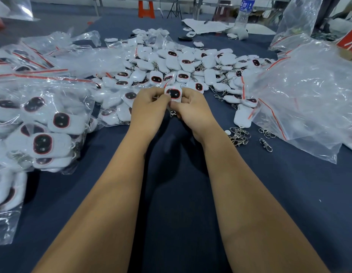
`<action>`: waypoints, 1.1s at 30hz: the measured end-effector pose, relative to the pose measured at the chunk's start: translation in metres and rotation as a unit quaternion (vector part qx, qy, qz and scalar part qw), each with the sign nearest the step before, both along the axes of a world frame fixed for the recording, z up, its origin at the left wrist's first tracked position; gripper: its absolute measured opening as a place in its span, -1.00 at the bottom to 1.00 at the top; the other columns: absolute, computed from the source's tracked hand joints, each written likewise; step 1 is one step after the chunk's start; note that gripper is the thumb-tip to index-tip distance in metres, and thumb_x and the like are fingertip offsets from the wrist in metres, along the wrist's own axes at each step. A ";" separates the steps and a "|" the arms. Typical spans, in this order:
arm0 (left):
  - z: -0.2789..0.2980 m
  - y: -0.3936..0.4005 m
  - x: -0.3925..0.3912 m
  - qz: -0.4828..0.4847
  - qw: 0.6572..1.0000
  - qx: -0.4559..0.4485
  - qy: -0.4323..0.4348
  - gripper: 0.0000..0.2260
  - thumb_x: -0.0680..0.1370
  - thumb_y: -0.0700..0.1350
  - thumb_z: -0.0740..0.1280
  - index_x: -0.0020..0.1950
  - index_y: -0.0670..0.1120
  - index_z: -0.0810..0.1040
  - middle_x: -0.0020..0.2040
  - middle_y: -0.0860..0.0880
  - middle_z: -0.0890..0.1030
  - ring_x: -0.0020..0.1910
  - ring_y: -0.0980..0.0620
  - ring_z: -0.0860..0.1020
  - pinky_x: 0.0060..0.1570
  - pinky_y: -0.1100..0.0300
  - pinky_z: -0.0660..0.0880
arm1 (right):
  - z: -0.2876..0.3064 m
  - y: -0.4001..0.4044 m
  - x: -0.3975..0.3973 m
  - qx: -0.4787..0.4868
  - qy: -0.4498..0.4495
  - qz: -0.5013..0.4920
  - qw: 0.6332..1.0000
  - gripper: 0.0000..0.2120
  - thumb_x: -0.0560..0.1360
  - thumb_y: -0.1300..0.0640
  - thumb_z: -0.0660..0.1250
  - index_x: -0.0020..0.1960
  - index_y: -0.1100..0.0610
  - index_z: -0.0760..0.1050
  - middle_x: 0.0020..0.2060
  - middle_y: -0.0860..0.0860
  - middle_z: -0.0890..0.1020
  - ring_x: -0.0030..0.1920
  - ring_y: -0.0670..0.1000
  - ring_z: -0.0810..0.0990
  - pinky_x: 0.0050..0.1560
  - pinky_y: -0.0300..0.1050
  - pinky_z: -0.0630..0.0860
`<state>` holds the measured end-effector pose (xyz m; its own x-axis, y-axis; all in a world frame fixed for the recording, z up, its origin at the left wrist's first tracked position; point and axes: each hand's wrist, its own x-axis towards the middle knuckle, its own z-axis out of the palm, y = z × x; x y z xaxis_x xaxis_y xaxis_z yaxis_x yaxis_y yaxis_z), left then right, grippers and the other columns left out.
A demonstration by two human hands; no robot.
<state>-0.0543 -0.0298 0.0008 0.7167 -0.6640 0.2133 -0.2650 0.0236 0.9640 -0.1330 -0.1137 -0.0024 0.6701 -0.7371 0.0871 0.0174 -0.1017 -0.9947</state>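
Both hands pinch one white fob [173,94] above the counter [269,184]: left hand [149,107] and right hand [190,109] fingers curled round it, face up, probably fitting its clasp [172,113], just short of the loose pile [181,66].

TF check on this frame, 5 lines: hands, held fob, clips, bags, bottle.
1. The left hand and right hand both hold one white fob. True.
2. The white fob's dark, red-rimmed face is turned up toward the camera. True.
3. The loose metal clips lie to the left of the left hand. False: they lie on the dark cloth to the right of the right hand.
4. The bags on the left are empty. False: they hold white fobs of the same kind.
5. A water bottle stands at the far end of the table. True.
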 end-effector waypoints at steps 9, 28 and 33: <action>-0.003 -0.003 0.003 0.000 1.000 -0.010 0.017 -0.83 0.55 -0.13 0.31 -0.19 0.09 0.60 -0.31 0.08 0.54 -0.31 0.09 0.44 -0.15 0.11 0.41 | 0.008 0.003 -0.002 0.025 0.002 -0.005 1.000 -0.81 0.54 0.26 0.23 -0.22 0.07 0.44 -0.41 -0.08 0.52 -0.44 -0.05 0.40 -0.43 -0.24 0.33; -0.001 -0.003 0.002 0.010 1.000 0.022 0.019 -0.90 0.53 -0.13 0.31 -0.19 -0.03 0.56 -0.34 0.04 0.51 -0.33 0.05 0.44 -0.20 0.13 0.40 | 0.007 0.006 -0.002 0.011 -0.008 -0.028 1.000 -0.85 0.53 0.23 0.24 -0.13 0.09 0.56 -0.33 -0.05 0.55 -0.39 -0.10 0.44 -0.44 -0.31 0.38; -0.001 -0.003 0.002 0.020 0.999 0.034 0.008 -0.86 0.54 -0.12 0.31 -0.23 -0.03 0.53 -0.33 0.01 0.55 -0.33 0.06 0.45 -0.19 0.11 0.43 | 0.008 0.007 -0.004 0.011 0.003 -0.025 1.000 -0.82 0.53 0.27 0.22 -0.13 0.11 0.56 -0.28 0.01 0.55 -0.45 -0.13 0.41 -0.46 -0.31 0.35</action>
